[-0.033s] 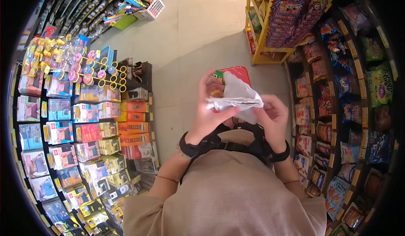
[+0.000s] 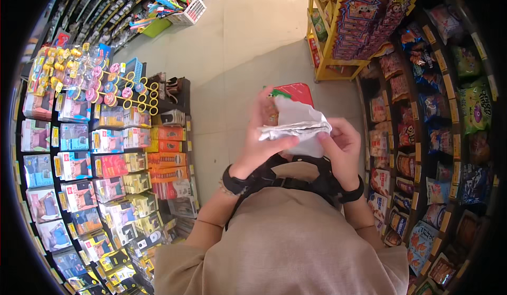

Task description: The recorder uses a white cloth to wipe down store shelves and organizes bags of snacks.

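Between both hands, in front of my chest, is a folded white sheet (image 2: pixel 298 121) that looks like thin paper or tissue, with crumpled layered edges. My left hand (image 2: pixel 264 136) grips its left side, thumb along the near edge and blurred fingers raised behind. On the right edge, my right hand (image 2: pixel 340 147) pinches the layers between thumb and fingers. Just beyond the sheet shows a red item with green parts (image 2: pixel 301 92); it is mostly hidden, and I cannot tell its kind or whether a hand touches it. Black bands (image 2: pixel 351 190) circle both wrists.
Shelves of packaged goods (image 2: pixel 79 163) line the left side, with a rack of yellow rings and small toys (image 2: pixel 127 92) sticking out. Snack bags (image 2: pixel 420 242) fill the right shelves. A yellow display stand (image 2: pixel 338 69) is ahead right; a white basket (image 2: pixel 190 12) stands far left on pale floor tiles.
The white sheet has shifted slightly and its layers spread a little, the rear flap lying lower. My left fingers have moved and are blurred; my right hand stays about in place.
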A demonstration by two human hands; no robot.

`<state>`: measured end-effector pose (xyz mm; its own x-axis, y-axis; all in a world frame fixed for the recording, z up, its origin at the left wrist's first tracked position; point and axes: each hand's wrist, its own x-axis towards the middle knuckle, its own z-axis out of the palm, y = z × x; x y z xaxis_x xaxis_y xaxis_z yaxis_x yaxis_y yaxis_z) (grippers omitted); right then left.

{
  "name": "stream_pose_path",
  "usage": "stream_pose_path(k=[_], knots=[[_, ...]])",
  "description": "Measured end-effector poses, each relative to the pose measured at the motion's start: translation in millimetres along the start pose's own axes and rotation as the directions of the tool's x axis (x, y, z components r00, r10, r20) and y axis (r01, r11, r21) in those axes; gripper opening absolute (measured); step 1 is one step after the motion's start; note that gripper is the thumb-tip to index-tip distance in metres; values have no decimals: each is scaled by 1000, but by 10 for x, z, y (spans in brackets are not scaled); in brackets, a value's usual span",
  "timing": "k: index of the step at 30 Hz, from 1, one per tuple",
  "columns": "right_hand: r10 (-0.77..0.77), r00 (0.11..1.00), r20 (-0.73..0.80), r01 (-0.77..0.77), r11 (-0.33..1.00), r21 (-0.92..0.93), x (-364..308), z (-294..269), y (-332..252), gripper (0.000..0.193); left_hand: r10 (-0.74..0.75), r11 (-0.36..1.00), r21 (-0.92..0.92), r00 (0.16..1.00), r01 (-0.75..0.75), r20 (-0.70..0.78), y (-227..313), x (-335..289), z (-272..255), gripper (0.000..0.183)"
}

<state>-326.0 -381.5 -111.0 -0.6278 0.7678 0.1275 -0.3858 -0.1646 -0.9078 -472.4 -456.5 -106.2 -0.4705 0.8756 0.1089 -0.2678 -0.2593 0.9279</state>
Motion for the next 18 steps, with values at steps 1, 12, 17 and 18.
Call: stream_pose_path(k=[1, 12, 17, 18], knots=[[17, 1000, 14, -17, 1000, 19, 8, -3, -9, 19, -104, 992, -66, 992, 109, 75, 7, -14, -45, 67], [-5, 985, -175, -26, 984, -175, 74, 70, 31, 25, -209, 971, 122, 977, 204, 34, -28, -8, -63, 39], [-58, 963, -264, -41, 933, -357, 38, 86, 67, 22, -103, 994, 46, 993, 100, 52, -52, -76, -114, 32], [-97, 951, -293, -23, 924, -382, 23, 95, 74, 20, -115, 991, -63, 989, 122, 97, -58, -95, -136, 30]])
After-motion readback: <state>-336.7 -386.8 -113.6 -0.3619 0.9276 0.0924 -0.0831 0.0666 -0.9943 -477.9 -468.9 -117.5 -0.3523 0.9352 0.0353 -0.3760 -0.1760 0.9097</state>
